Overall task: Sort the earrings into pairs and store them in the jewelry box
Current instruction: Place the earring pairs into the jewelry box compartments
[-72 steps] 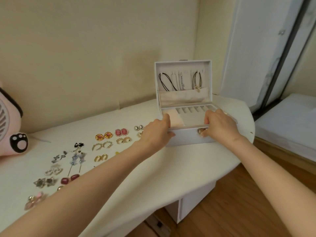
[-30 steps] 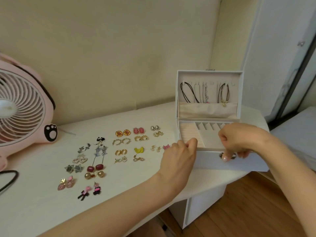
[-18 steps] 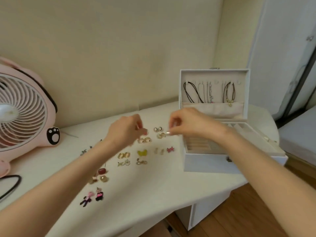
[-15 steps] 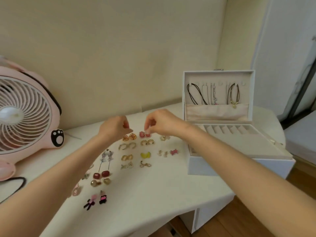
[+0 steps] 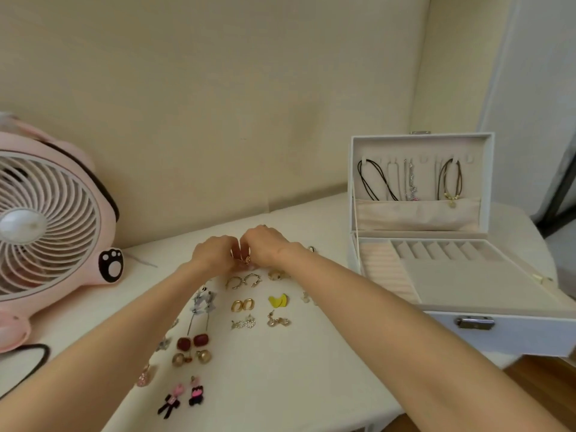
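Cream wall stands behind a white counter (image 5: pixel 280 385) that carries everything. At the left we see a round pink fan (image 5: pixel 46 226), at the right a white jewelry box (image 5: pixel 467 335) with the lid up; in its beige trays we see no earring. Our left hand (image 5: pixel 215 255) and right hand (image 5: pixel 268 246) meet at the far row, fingers curled, the tips pinching one small round gold earring (image 5: pixel 247 260). If its partner is also held, we cannot tell. Other pairs, like the gold hoops (image 5: pixel 243 281), lie just below. We think it is best to grip both pieces firmly, lift straight up, and keep the forearms high, so no sorted pair is swept away.
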`<state>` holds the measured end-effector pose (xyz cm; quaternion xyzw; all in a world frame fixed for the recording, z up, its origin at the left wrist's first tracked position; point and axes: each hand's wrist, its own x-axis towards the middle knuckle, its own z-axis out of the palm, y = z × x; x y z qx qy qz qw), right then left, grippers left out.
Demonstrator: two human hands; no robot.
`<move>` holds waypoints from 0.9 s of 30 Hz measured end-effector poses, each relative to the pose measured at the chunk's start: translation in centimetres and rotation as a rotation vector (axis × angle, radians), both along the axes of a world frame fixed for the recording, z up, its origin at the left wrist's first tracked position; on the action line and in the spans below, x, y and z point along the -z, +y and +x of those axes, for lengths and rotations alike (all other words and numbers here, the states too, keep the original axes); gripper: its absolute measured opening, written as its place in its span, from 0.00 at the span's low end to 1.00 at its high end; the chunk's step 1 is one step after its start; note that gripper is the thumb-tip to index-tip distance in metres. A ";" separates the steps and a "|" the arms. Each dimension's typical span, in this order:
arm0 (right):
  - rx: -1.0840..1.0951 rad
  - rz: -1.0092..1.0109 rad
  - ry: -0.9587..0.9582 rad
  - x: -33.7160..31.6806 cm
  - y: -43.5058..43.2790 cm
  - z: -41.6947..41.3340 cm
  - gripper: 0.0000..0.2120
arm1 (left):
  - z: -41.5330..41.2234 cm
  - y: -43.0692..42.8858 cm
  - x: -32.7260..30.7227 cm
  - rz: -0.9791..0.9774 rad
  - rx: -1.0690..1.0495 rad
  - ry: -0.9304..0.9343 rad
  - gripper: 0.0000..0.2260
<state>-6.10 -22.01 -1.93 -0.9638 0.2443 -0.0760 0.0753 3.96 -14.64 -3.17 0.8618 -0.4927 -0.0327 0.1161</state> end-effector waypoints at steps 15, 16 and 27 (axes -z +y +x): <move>0.154 0.282 -0.455 -7.5 -0.6 -18.1 0.10 | -12.2 0.3 -6.3 -0.454 0.446 0.200 0.12; 0.188 0.295 -0.487 -7.4 -1.2 -20.1 0.10 | -13.7 -0.3 -6.3 -0.446 0.489 0.231 0.12; 0.587 0.180 -0.447 -4.6 -8.6 -35.8 0.09 | -26.7 -9.8 -4.7 -0.344 0.752 0.276 0.11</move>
